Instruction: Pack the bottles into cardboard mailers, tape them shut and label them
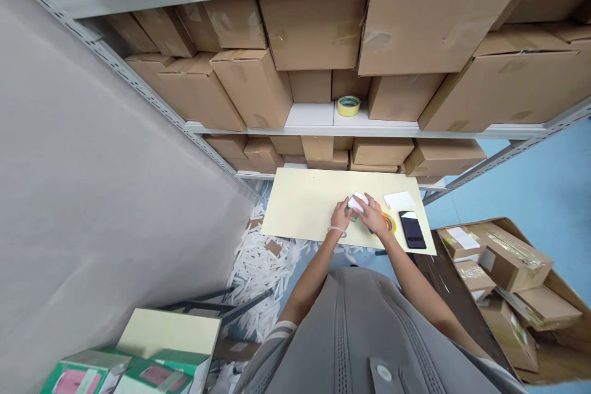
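Resting on the pale yellow rectangular tabletop [305,203], a small white box-shaped object [357,202] sits between the person's two hands, near the table's middle-right. The left hand [340,217] presses against its left side with fingers curled round it, and the right hand [372,214] lies over its right side and top, fingers closed on it too (so both hands grip the same small thing, whose lower part looks greenish, though too small to tell more). Just beside the right hand lies a roll of yellow tape [390,222] with something orange near it, then a black smartphone [412,229] lying flat at the table's right edge and a white sheet of paper [399,200] above it. Behind the table, grey metal shelves hold stacked brown cardboard boxes [314,28] and another yellow tape roll [348,105]. White paper strips [258,271] litter the floor to the left.
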### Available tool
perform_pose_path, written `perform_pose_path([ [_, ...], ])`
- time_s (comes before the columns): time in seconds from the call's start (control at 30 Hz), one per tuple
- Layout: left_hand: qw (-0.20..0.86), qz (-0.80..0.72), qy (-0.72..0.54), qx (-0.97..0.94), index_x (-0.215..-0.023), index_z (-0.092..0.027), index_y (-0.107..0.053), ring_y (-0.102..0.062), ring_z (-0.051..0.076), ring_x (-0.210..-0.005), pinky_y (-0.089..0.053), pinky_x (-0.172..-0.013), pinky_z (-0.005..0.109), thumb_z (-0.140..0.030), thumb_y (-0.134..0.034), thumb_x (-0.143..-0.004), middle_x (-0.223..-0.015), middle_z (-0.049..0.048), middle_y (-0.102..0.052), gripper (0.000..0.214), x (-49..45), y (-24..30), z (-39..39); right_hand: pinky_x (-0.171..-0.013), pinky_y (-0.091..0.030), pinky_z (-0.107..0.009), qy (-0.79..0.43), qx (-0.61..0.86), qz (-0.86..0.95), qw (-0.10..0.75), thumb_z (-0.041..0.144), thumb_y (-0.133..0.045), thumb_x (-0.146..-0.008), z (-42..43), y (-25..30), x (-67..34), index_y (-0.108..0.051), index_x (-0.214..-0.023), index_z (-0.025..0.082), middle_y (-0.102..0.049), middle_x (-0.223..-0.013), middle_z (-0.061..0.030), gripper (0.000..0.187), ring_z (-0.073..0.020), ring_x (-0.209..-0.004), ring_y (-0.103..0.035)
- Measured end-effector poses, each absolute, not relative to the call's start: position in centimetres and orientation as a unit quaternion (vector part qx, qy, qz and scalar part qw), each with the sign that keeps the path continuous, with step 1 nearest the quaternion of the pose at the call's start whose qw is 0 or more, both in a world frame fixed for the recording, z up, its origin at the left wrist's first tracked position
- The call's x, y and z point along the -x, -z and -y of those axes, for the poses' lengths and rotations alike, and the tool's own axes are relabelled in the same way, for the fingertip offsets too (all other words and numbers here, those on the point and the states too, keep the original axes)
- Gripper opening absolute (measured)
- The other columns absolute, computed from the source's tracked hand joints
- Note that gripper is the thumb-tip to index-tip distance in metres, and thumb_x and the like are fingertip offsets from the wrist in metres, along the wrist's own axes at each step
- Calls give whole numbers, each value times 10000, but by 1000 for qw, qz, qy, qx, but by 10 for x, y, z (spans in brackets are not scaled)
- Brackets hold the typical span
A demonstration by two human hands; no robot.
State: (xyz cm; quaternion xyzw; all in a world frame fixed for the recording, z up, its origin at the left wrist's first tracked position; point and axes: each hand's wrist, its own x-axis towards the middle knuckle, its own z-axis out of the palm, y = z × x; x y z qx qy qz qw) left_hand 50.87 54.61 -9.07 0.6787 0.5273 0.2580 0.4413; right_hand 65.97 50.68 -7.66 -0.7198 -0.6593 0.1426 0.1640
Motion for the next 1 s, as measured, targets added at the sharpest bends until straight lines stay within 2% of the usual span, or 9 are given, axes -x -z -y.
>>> perform_pose_path([
  [0.13,443,-529,-251,-678,-1410,-303,-532,-652,209,-1066,-506,-978,340,-205,-562,-917,-1279,80,-614,504,-508,91,-549,-1058,-404,-463,-119,713,677,138,426,-425,-981,-505,79,-663,-434,-1497,345,-394,-1489,-116,523,-321,-1312,-425],
  [0.3,444,-533,-252,-675,-1376,-259,-574,-638,243,-1103,-495,-986,353,-257,-499,-952,-1236,101,-630,431,-510,89,-554,-1012,-438,-467,-76,714,683,136,429,-373,-996,-505,80,-659,-314,-1557,364,-431,-1430,-125,568,-323,-1232,-459],
  [0.47,446,-535,-259,-669,-1331,-255,-616,-632,242,-1119,-479,-1008,344,-281,-459,-970,-1214,104,-641,394,-512,88,-557,-998,-447,-463,-53,720,682,115,401,-326,-1012,-507,78,-653,-308,-1561,376,-432,-1412,-140,550,-329,-1202,-469],
  [0.77,459,-551,-266,-644,-1278,-198,-673,-652,203,-1039,-476,-1001,282,-340,-400,-997,-1089,108,-670,416,-518,91,-563,-1064,-409,-494,-78,705,697,106,428,-255,-1029,-504,85,-665,-262,-1567,409,-370,-1523,-107,539,-317,-1320,-417],
  [1.0,468,-561,-256,-633,-1317,-179,-645,-651,179,-1011,-476,-995,269,-293,-448,-990,-1096,99,-652,398,-519,90,-565,-1090,-366,-550,-48,713,697,65,403,-339,-1013,-500,81,-653,-208,-1585,388,-290,-1615,-111,587,-361,-1398,-373],
])
